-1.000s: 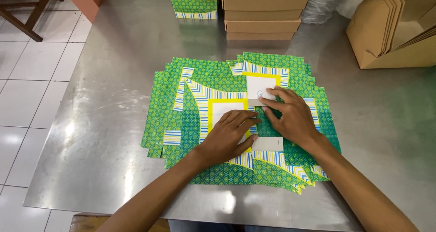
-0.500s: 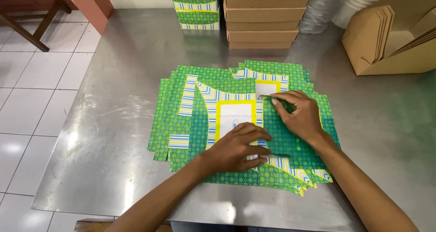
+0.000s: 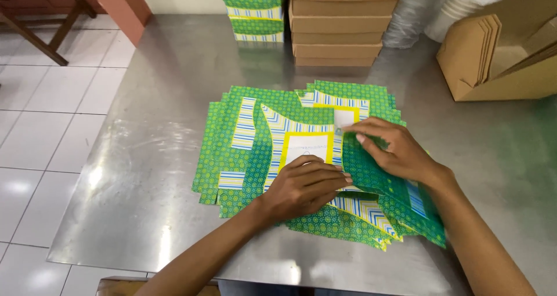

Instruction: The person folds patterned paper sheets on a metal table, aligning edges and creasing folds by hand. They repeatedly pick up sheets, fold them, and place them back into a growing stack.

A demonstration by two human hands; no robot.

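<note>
So the right hand (image 3: 394,151) has lifted the right flap of the top green box sheet (image 3: 301,151) up and inward since a second ago, fingers pinching it. Left hand (image 3: 304,186) presses flat on the sheet, mid-worktop (image 3: 145,157), so folding's underway.

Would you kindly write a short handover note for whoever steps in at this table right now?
Left hand: flat, palm down on the top sheet of the green patterned box blanks, holding nothing.
Right hand: fingers lifting a side flap of that top blank.
Things: blanks fanned out on the steel table; green folded boxes, brown boxes and brown flat cartons stand at the far edge.
Done: one flap partly raised.
Left: the other flaps lie flat; the pile beneath is unfolded.
</note>
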